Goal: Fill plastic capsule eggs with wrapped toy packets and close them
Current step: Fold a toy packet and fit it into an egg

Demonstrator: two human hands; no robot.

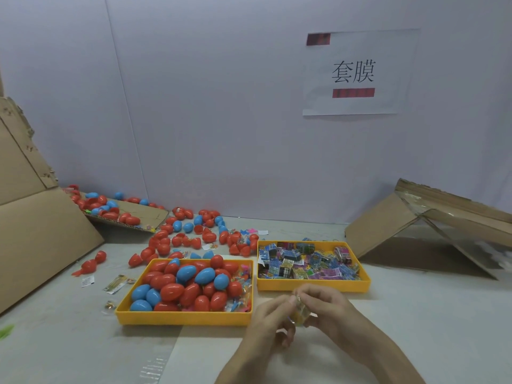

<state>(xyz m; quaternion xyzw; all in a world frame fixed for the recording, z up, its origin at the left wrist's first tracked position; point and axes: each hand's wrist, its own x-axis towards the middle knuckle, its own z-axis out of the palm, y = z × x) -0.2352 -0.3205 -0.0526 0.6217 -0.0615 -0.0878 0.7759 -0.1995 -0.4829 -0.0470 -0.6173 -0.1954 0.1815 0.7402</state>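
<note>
Our left hand (267,321) and right hand (333,307) both pinch one packet (300,314), fingers curled round it, just right of the egg tray (182,317), by its near corner. Closed eggs (171,291) fill that tray.

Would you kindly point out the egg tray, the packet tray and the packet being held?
egg tray (182,317): head view, on its yellow front wall.
packet tray (313,285): head view, on its yellow front wall.
held packet (300,314): head view, on the wrapper's visible middle.
</note>
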